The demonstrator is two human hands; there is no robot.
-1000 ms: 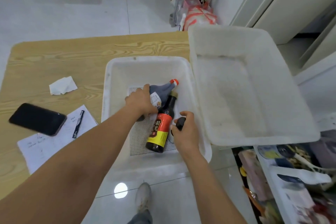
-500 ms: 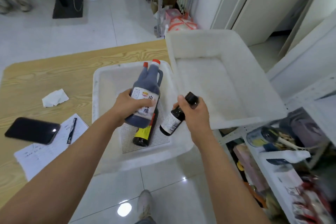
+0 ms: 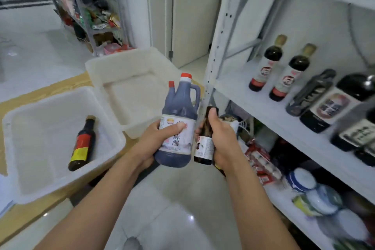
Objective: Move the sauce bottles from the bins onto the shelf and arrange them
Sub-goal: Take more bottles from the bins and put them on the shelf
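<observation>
My left hand point(image 3: 156, 140) grips a large dark vinegar jug point(image 3: 179, 111) with two red caps, held upright in front of me. Beside it, my right hand point(image 3: 222, 140) is wrapped round a small dark bottle point(image 3: 204, 148) with a white label. One bottle with a red and yellow label point(image 3: 82, 144) lies on its side in the near white bin point(image 3: 24, 184). The far white bin point(image 3: 125, 61) holds nothing I can see. The white shelf point(image 3: 272, 111) at right carries several dark sauce bottles point(image 3: 265, 67).
The bins sit on a wooden table point(image 3: 26, 215) at left. A lower shelf level point(image 3: 316, 195) holds packets and round tubs. A white upright post point(image 3: 217, 42) frames the shelf. A wire rack with goods point(image 3: 95, 16) stands at the back. White tiled floor lies below.
Both hands lifted their bottles out of the near bin and carried them rightward toward the shelf. My view swung right; the shelf with bottles now shows, the phone and papers are out of sight.
</observation>
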